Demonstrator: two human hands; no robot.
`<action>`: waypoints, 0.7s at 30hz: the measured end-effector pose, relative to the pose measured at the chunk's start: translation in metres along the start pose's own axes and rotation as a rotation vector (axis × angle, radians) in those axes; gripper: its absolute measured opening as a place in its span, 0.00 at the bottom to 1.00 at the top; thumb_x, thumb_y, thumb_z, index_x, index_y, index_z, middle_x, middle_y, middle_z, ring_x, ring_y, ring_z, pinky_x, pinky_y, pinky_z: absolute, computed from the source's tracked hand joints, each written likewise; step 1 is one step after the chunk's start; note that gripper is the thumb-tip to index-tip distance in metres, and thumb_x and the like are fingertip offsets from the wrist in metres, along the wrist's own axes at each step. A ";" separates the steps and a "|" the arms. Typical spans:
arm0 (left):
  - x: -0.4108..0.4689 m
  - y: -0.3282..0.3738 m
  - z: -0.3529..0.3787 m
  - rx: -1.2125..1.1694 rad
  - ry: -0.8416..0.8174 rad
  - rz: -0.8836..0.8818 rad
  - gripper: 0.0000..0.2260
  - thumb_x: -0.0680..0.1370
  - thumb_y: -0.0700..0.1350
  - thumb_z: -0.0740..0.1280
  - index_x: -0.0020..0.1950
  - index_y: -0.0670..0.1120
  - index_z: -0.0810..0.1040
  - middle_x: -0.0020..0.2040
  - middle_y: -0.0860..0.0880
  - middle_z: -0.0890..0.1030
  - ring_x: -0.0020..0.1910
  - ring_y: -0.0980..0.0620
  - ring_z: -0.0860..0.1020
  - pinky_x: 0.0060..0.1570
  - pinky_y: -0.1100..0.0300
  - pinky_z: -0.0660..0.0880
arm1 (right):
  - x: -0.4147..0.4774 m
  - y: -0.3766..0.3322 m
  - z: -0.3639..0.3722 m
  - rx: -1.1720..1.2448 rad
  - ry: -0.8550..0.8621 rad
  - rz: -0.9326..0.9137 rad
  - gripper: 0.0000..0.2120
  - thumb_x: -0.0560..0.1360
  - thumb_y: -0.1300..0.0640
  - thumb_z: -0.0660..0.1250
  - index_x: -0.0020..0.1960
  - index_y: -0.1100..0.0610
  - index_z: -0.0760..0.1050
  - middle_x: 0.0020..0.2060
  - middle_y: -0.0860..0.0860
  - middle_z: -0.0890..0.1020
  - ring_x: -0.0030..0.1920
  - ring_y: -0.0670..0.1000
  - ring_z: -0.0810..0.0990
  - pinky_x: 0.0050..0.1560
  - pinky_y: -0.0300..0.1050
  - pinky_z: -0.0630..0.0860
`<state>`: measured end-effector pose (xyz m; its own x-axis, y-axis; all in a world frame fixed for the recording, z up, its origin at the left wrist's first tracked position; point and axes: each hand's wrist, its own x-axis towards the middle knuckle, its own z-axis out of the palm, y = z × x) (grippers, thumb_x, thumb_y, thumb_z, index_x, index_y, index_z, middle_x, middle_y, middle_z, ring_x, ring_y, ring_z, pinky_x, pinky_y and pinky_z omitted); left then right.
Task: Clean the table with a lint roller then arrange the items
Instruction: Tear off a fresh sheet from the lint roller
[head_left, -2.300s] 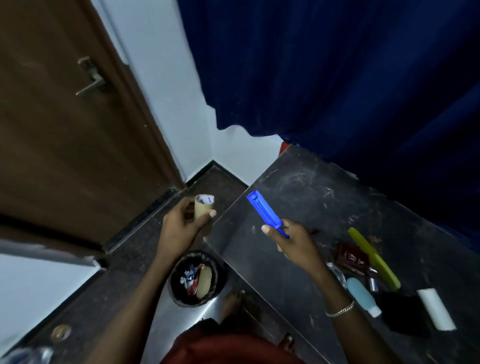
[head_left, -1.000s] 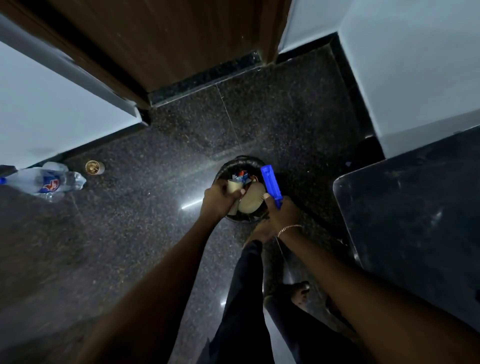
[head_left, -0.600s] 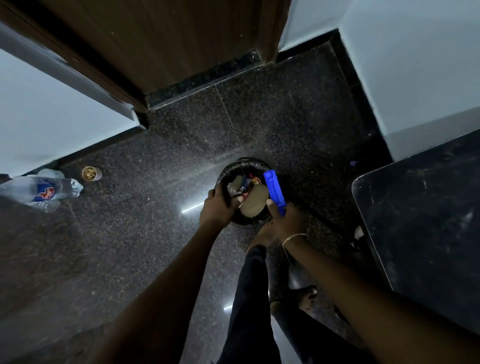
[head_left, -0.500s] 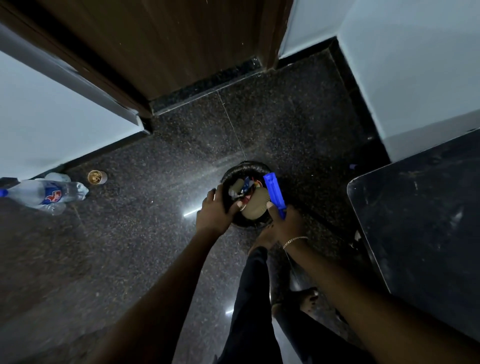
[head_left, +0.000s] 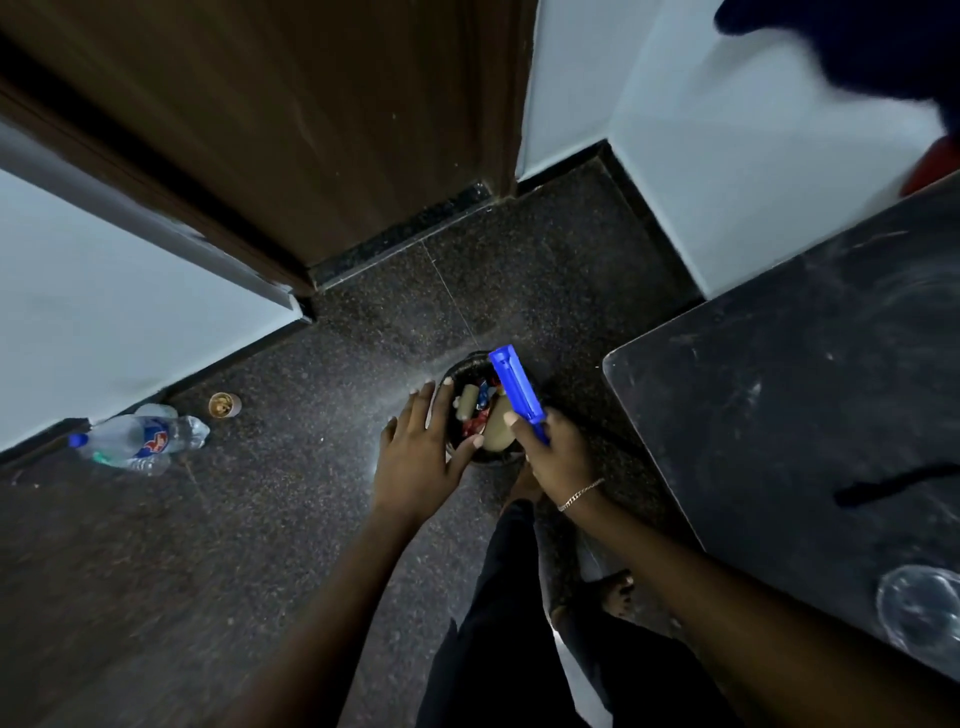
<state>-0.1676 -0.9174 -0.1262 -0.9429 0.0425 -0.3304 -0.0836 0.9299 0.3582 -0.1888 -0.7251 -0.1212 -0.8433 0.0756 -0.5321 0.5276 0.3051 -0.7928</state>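
Note:
My right hand grips the blue lint roller handle, which points up and away over a small black bin on the floor. The bare cardboard roll core lies inside the bin among scraps of rubbish. My left hand hovers at the bin's left rim with fingers spread and nothing in it. The dark table fills the right side, its corner close to the bin.
A plastic water bottle and a small brown cup lie on the dark stone floor by the left wall. A wooden door stands ahead. A clear round lid rests on the table. My legs and a bare foot are below.
My left hand dropped the cardboard core into the bin and opened, drawing back to the rim. The right hand kept hold of the blue handle. My view swung up from the bin a little.

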 end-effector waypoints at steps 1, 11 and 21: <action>-0.002 0.008 -0.008 0.001 0.014 0.014 0.37 0.82 0.68 0.57 0.84 0.50 0.53 0.83 0.46 0.60 0.81 0.45 0.61 0.74 0.40 0.68 | -0.005 -0.007 -0.006 0.026 -0.007 -0.015 0.07 0.76 0.50 0.71 0.41 0.49 0.76 0.29 0.36 0.78 0.31 0.37 0.75 0.36 0.31 0.68; -0.022 0.118 -0.076 -0.057 0.113 0.235 0.34 0.83 0.63 0.61 0.85 0.54 0.51 0.85 0.51 0.54 0.83 0.49 0.56 0.76 0.45 0.63 | -0.065 -0.063 -0.108 0.194 0.149 -0.119 0.11 0.75 0.44 0.70 0.43 0.52 0.76 0.27 0.42 0.74 0.29 0.42 0.72 0.34 0.43 0.70; 0.002 0.247 -0.085 0.000 0.009 0.630 0.35 0.83 0.67 0.56 0.85 0.53 0.52 0.85 0.50 0.54 0.84 0.49 0.55 0.77 0.43 0.64 | -0.140 -0.030 -0.206 0.299 0.531 -0.053 0.13 0.74 0.43 0.71 0.43 0.52 0.76 0.26 0.45 0.74 0.29 0.44 0.72 0.35 0.43 0.71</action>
<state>-0.2171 -0.7188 0.0355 -0.8139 0.5789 -0.0489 0.4886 0.7275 0.4816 -0.1072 -0.5494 0.0383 -0.7644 0.5538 -0.3302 0.4247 0.0472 -0.9041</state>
